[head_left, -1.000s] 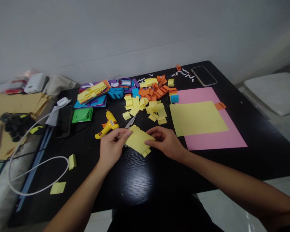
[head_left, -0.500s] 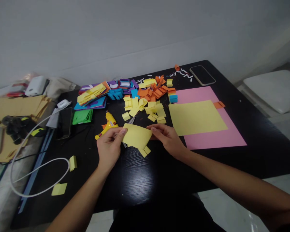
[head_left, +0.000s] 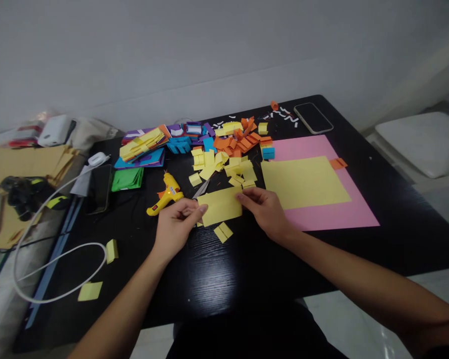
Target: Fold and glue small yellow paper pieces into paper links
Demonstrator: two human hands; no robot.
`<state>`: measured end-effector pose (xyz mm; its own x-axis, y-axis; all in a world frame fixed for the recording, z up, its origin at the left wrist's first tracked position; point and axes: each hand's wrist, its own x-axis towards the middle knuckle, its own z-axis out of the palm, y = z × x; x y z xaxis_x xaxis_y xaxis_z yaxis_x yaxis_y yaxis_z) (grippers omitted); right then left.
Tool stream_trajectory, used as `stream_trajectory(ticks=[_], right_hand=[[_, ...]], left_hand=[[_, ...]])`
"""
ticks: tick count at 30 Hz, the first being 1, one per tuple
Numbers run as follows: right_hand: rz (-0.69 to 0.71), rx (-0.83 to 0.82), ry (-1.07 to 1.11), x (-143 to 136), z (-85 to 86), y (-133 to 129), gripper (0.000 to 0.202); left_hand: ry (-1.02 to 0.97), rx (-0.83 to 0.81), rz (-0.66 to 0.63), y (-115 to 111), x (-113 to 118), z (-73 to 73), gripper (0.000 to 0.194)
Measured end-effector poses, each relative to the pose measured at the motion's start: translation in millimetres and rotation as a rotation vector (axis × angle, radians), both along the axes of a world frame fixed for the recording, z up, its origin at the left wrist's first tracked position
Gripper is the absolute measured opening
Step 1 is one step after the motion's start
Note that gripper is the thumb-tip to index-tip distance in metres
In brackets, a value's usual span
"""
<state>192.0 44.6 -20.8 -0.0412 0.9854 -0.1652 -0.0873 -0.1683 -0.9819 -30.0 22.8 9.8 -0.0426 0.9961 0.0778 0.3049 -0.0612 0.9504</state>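
Note:
A rectangular piece of yellow paper (head_left: 221, 206) is stretched between my two hands, just above the black table. My left hand (head_left: 177, 224) pinches its left end between thumb and fingers. At the right end, my right hand (head_left: 264, 209) pinches the paper the same way. A small folded yellow paper piece (head_left: 223, 232) lies on the table just below the held sheet. Behind the sheet, scissors (head_left: 202, 188) lie partly hidden. Left of them, near my left hand, rests a yellow glue gun (head_left: 167, 193). More folded yellow pieces (head_left: 208, 163) are heaped beyond.
A large yellow sheet (head_left: 305, 182) lies over a pink sheet (head_left: 359, 212) to the right. Orange folded pieces (head_left: 241, 142), a stack of yellow strips (head_left: 142, 144), green paper (head_left: 127, 179) and a phone (head_left: 313, 118) sit farther back. A white cable (head_left: 60, 301) loops at left.
The held yellow paper has gone from curved and tilted to flatter and straighter, shifting slightly right. Both hands have moved a little right, uncovering more of the folded piece below.

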Motion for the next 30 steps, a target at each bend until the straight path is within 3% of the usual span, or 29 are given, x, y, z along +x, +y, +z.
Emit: stream_trajectory(ticks=[12,21,25,30], right_hand=[[0.094,-0.093,0.062,0.3,1.5,1.3,0.040],[0.114,-0.119,0.103,0.0,-1.8,2.4,0.039],[0.152,-0.075,0.039,1.4,1.2,2.2,0.035],[0.456,-0.007,-0.088,0.1,6.4,-5.8,0.025]], left_hand=[[0.073,0.073,0.053,0.2,-5.3,-2.4,0.016],[0.018,0.049,0.085,-0.7,-1.5,-0.9,0.019],[-0.055,-0.038,-0.007,1.7,-6.9,3.9,0.022],[-0.150,-0.193,-0.260,1.5,-14.3,9.5,0.025]])
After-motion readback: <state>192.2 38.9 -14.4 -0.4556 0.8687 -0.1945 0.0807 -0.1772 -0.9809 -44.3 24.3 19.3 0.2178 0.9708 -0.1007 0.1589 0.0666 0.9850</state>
